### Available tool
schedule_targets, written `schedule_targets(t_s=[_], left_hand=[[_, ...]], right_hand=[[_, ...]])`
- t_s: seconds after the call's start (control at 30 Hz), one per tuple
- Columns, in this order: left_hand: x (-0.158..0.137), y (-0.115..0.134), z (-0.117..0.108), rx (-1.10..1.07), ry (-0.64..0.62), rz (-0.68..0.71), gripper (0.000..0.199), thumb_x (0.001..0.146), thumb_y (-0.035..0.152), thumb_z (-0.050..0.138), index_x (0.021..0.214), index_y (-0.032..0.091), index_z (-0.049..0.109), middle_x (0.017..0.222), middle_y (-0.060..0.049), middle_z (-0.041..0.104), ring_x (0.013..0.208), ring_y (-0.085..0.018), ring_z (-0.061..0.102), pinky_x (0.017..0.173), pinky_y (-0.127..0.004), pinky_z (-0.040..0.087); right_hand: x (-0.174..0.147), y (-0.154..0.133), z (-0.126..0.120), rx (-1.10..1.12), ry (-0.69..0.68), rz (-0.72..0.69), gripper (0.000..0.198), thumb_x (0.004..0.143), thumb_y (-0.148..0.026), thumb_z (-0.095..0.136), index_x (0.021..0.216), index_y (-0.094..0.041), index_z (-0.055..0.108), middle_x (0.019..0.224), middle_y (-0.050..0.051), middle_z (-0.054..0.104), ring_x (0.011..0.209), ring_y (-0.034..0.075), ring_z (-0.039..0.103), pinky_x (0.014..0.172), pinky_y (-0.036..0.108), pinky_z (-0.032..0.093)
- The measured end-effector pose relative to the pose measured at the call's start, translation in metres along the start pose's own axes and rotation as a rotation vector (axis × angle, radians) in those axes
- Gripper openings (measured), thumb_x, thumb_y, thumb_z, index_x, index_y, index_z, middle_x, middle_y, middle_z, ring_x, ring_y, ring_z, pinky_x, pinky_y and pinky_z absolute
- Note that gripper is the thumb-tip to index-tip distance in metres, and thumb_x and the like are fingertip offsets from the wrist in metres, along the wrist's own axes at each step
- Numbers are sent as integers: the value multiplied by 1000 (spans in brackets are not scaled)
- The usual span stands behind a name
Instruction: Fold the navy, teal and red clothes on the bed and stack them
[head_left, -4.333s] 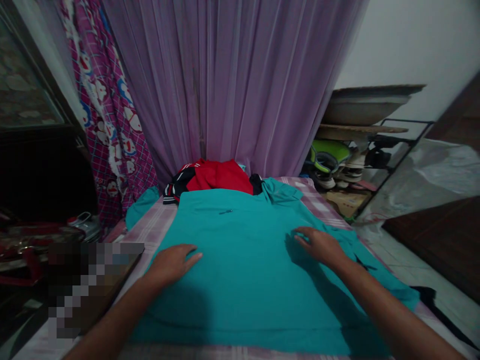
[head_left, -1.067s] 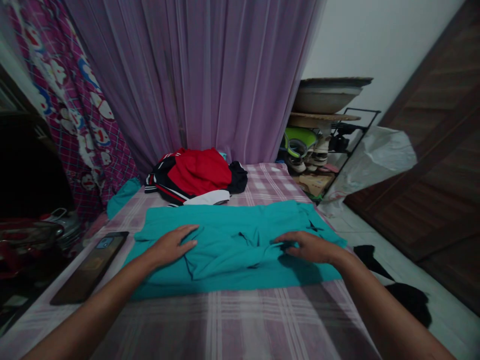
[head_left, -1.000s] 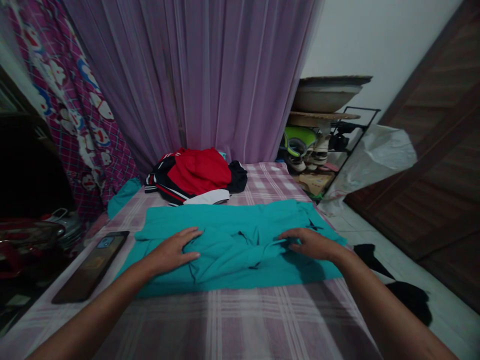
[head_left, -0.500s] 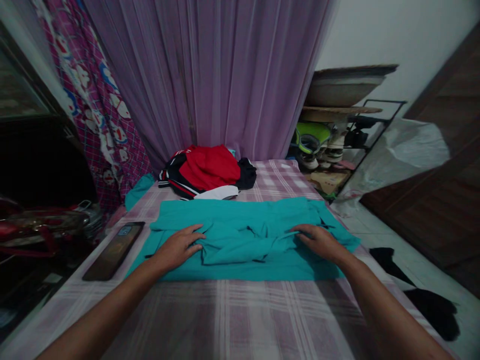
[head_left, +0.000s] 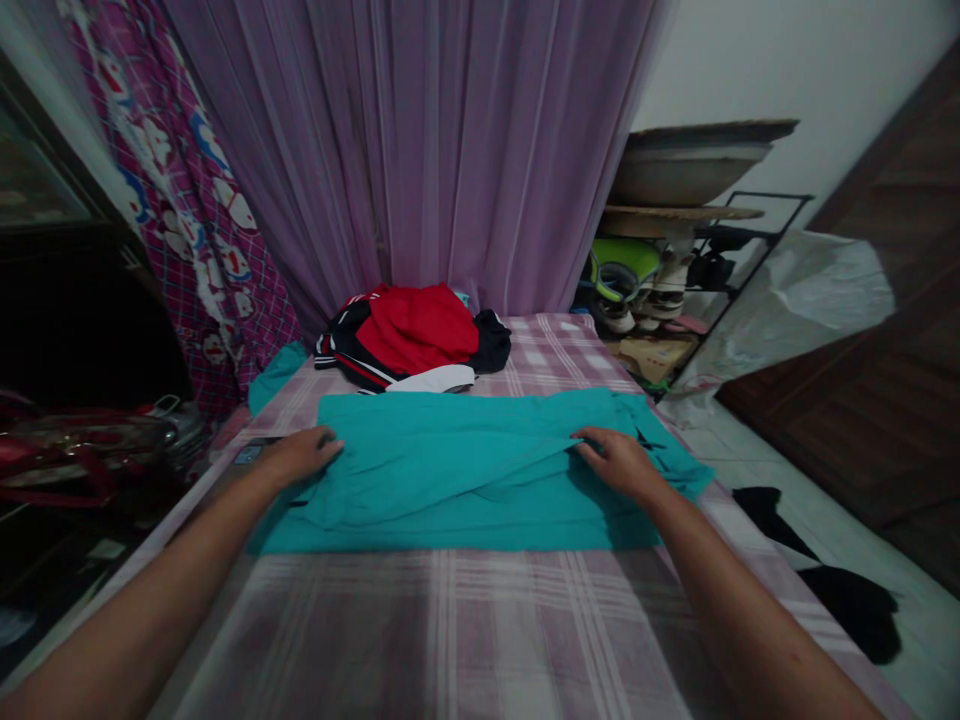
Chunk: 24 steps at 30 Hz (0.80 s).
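A teal garment (head_left: 450,460) lies folded into a wide strip on the plaid cover, its exact kind unclear. My left hand (head_left: 304,457) is at its left end, fingers closed on the cloth edge. Over on the right, my right hand (head_left: 616,462) pinches the top layer between thumb and fingers. A slanting crease runs from the right hand down toward the lower left. Small dark marks show on the garment near both ends.
A phone (head_left: 246,456) lies partly hidden behind my left forearm. Beyond the garment sits a red, black and white clothing heap (head_left: 420,335) on the plaid cover (head_left: 450,630). A shoe rack (head_left: 720,300) stands right; black cloth (head_left: 851,605) lies on the floor.
My left hand has moved left to the garment's end. The bunched middle of the top layer is now stretched flatter. My right hand has shifted only slightly.
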<state>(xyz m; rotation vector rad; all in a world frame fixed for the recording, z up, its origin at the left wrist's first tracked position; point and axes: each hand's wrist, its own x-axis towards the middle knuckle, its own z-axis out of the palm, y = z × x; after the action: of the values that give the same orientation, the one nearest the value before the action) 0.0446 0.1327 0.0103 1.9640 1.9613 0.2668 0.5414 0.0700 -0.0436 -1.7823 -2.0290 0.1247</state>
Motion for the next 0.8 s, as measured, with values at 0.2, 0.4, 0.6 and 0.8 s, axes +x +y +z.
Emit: schedule_targets(t_s=[0.2,0.4,0.6,0.8], left_hand=[[-58,19,38,103,-12,483,41,84,55,52,109,25,67,117,-7,69,109,-24,63,93,-36,49],[-80,16,62,274,-103,583,48,81,40,63,127,26,61,135,-10,62,124,-29,57,102,-47,45],[-65,1,59,254,-154,572,37,90,31,47,122,25,65,127,-8,68,120,-24,61,102,-41,47],[-55,-7,36,281,-290,510,38,85,35,53,119,27,67,128,-5,68,119,-24,62,104,-36,45]], right_hand=[[0,4,8,-31,-16,33,33,86,-29,51,110,-23,72,108,7,75,97,26,70,87,38,54],[2,21,4,-36,-71,22,36,82,-26,55,113,-23,72,119,7,72,112,28,65,99,42,50],[5,44,-4,-21,-167,22,32,83,-35,55,107,-25,74,115,8,73,109,28,66,97,42,51],[15,55,-21,127,-333,18,37,84,-43,51,106,-24,73,114,7,74,106,27,67,94,39,51]])
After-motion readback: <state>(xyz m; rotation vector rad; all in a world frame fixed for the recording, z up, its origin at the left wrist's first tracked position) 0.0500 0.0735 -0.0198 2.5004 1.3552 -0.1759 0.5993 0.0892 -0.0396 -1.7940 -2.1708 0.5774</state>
